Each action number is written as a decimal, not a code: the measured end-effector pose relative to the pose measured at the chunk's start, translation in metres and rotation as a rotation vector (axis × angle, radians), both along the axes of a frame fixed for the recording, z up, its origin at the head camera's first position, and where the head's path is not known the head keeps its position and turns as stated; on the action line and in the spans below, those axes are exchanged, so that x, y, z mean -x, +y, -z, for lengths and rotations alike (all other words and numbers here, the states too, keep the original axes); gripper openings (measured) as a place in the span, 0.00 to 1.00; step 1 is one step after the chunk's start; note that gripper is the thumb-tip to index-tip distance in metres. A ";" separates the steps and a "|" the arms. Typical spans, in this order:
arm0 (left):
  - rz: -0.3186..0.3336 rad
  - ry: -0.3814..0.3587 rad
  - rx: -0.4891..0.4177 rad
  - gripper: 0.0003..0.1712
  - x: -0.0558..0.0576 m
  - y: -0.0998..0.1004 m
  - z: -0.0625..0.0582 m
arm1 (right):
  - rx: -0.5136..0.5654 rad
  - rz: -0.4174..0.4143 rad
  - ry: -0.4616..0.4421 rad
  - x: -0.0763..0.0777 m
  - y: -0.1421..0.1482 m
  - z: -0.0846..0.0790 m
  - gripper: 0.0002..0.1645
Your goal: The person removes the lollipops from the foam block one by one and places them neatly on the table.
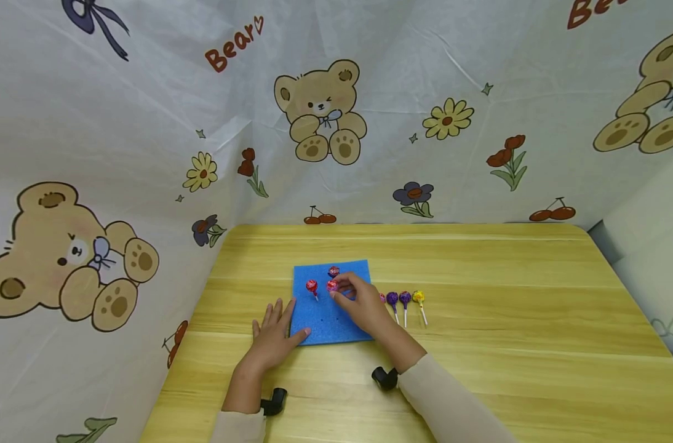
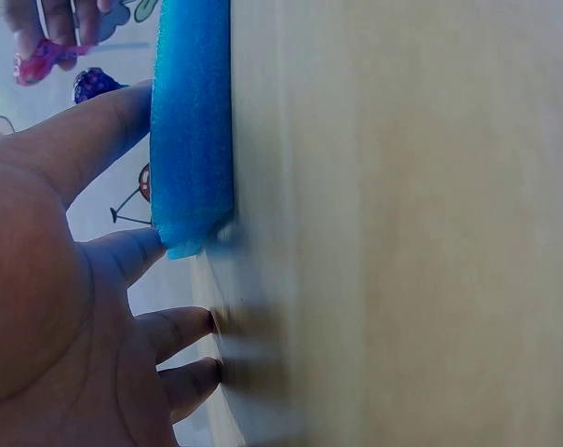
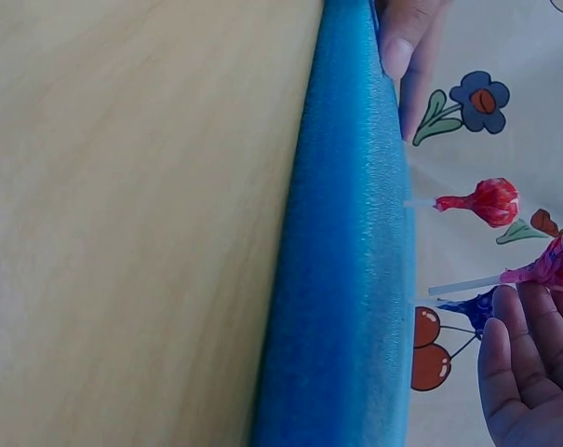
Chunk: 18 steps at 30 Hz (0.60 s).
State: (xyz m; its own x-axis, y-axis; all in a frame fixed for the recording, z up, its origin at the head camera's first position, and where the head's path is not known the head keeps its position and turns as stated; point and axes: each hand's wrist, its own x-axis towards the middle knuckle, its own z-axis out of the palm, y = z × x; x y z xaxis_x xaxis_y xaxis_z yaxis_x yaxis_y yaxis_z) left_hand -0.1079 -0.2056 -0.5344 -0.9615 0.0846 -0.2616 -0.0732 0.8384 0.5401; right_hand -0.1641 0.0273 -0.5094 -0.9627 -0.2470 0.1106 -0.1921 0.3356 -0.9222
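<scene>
Pink lollipop [image 3: 546, 265] is sitting at the fingertips of the right hand [image 1: 364, 304], where I am seeing the thumb and fingers pinching it by its wrapped head, nearly closed together. Its bare stick is pointing toward the blue foam block [image 1: 309, 314], and from the right wrist view I am judging the tip to be just clear of the surface. I am taking the step in hand as planting this stick upright in the foam. For the next move, I am thinking it calls for lining the tip up with its spot and pressing straight in, without bending the stick or brushing its neighbours.

Close by, the red lollipop [image 1: 312, 285] and the dark-wrapped lollipop [image 1: 333, 271] are already standing in the foam. At the block's left side the left hand [image 1: 272, 340] is spreading its fingers and gripping nothing, its thumb lying over the near corner, seemingly steadying it.

Farther right, two purple lollipops [image 1: 405, 297] and a yellow lollipop [image 1: 419, 296] are lying on the wooden table [image 1: 508, 332], with another pinkish head partly hiding behind the right hand.
</scene>
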 end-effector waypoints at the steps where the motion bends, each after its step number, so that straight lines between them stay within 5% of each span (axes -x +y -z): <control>1: 0.000 0.000 -0.001 0.49 0.000 0.000 0.000 | 0.001 0.002 -0.005 0.000 0.000 -0.001 0.16; 10: 0.002 0.003 -0.011 0.49 0.000 0.000 -0.001 | 0.015 0.031 -0.055 -0.002 0.007 -0.007 0.17; 18: 0.005 0.000 -0.014 0.49 -0.001 -0.001 -0.002 | 0.023 0.038 -0.009 -0.001 0.019 -0.004 0.22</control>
State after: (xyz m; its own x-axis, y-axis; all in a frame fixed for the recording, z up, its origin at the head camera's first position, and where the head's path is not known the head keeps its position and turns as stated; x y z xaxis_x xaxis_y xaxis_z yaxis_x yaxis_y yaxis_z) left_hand -0.1066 -0.2066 -0.5325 -0.9610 0.0930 -0.2605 -0.0692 0.8311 0.5518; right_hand -0.1628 0.0465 -0.5050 -0.9724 -0.2076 0.1069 -0.1709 0.3209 -0.9316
